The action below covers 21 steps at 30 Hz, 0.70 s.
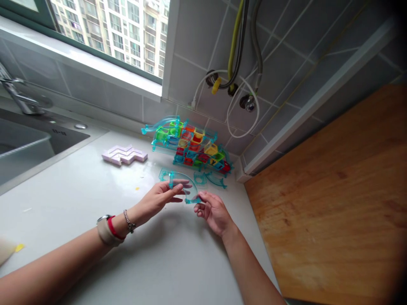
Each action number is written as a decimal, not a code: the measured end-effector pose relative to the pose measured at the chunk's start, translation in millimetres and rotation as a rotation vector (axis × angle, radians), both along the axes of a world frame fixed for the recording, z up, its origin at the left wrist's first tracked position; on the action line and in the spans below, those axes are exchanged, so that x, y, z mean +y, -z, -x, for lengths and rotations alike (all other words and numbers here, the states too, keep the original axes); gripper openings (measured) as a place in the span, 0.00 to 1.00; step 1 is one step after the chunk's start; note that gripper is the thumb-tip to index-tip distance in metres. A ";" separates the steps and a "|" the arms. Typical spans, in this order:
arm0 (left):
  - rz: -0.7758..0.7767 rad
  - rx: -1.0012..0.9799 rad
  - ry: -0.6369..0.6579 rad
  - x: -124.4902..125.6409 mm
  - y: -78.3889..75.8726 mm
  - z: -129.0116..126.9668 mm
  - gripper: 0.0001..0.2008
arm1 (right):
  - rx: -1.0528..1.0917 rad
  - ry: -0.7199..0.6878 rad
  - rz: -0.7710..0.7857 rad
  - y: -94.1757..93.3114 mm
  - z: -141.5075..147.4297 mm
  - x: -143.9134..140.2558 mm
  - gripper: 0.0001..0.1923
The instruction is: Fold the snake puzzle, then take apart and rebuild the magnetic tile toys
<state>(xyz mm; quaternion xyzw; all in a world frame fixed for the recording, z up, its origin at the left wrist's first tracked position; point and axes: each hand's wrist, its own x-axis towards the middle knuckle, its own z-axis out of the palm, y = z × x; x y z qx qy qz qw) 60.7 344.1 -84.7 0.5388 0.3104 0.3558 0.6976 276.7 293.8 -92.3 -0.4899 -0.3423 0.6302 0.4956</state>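
Observation:
Just above the counter I hold a clear blue curved marble-run track piece (190, 187) between both hands. My left hand (159, 195) is closed on its left end, the thumb in front and the fingers partly seen through the plastic. At the lower right end, my right hand (214, 212) pinches the piece between thumb and fingers. Behind my hands stands a marble-run block structure (193, 144) of red, yellow, green and blue cubes with clear blue tracks. Loose clear blue track pieces (216, 180) lie in front of it.
A pale purple zigzag block (125, 155) rests on the white counter (152, 262) left of the structure. The sink (63, 134) and faucet (23, 95) are at the far left. Hoses and a white cable (258, 114) hang on the tiled wall. A wooden board (330, 190) borders the right side.

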 end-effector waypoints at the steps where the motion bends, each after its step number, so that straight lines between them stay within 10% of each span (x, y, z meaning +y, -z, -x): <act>1: 0.034 -0.018 -0.003 0.0 -0.8 0.4 0.25 | -0.215 0.059 -0.115 2.2 -3.3 1.4 0.11; 5: 0.052 0.045 -0.017 0.3 -0.4 2.3 0.23 | -1.009 0.343 -0.516 12.2 -28.8 11.0 0.08; 8: 0.071 0.082 0.000 0.4 1.6 2.5 0.23 | -1.289 0.368 -0.520 23.7 -46.2 17.4 0.12; 13: 0.176 0.021 0.036 -0.8 3.1 2.2 0.23 | -1.446 0.297 -0.411 44.1 -53.8 22.1 0.22; 21: 0.230 -0.014 0.027 2.8 6.7 3.1 0.18 | -1.498 0.390 -0.342 38.0 -63.0 20.3 0.03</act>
